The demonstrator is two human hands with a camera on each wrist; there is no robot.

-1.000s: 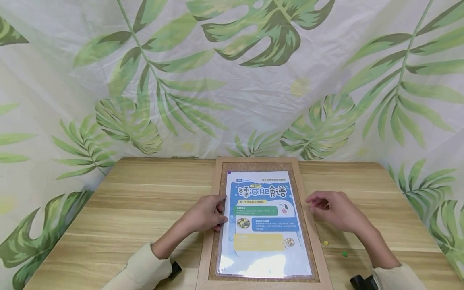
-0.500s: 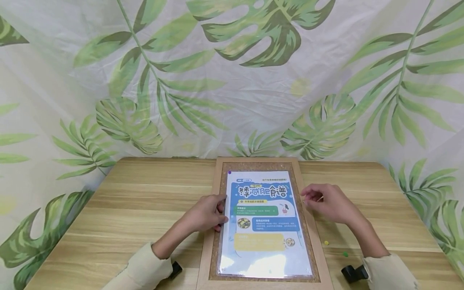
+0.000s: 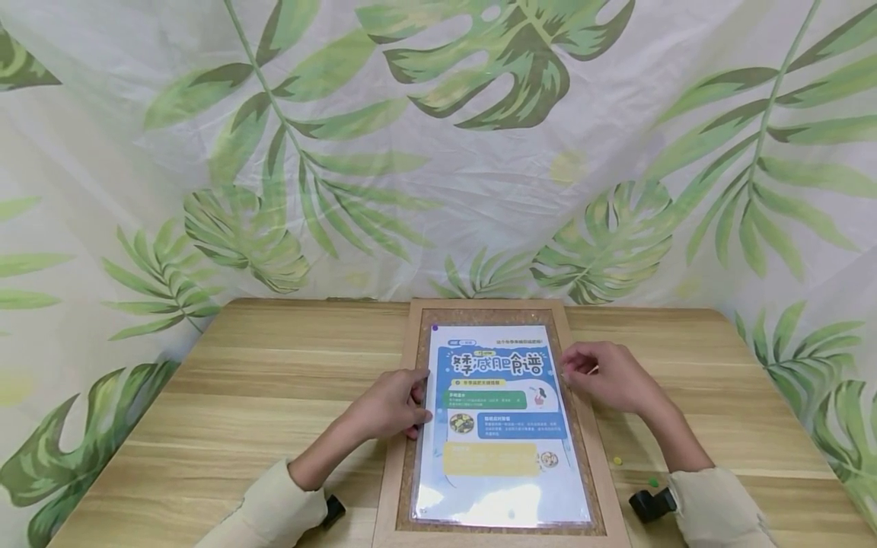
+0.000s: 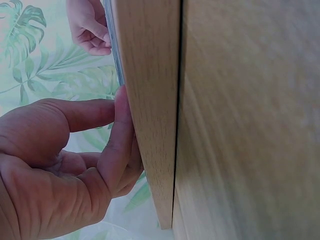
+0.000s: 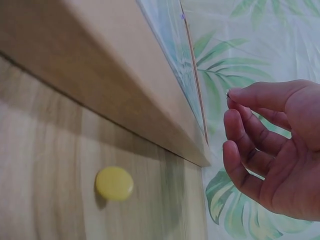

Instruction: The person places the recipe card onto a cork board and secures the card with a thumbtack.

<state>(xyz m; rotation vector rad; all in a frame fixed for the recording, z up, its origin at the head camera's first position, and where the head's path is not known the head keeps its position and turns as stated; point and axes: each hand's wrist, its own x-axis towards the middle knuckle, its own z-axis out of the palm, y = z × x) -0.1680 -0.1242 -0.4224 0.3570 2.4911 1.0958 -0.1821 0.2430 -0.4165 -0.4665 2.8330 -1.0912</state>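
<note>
A laminated blue-and-white poster [image 3: 507, 426] lies on a wood-framed cork board [image 3: 599, 472], with a purple thumbtack [image 3: 435, 328] at its top left corner. My left hand [image 3: 387, 403] presses the poster's left edge, thumb and index fingertips set apart along it. Over the board's right side, my right hand [image 3: 610, 373] pinches a small thumbtack between thumb and index finger. Only its metal point [image 5: 227, 93] shows in the right wrist view; the head is hidden by the fingers. The remaining right fingers are loosely curled.
On the table right of the board lie a yellow thumbtack [image 5: 115, 183] and a green thumbtack [image 3: 653, 482]. The wooden table [image 3: 274, 365] reaches back to a leaf-patterned curtain [image 3: 479, 190]. Glare covers the poster's lower part.
My right hand has moved left and slightly away from me, from beside the board to the poster's right edge, still pinching the small tack. The left hand has stayed in place.
</note>
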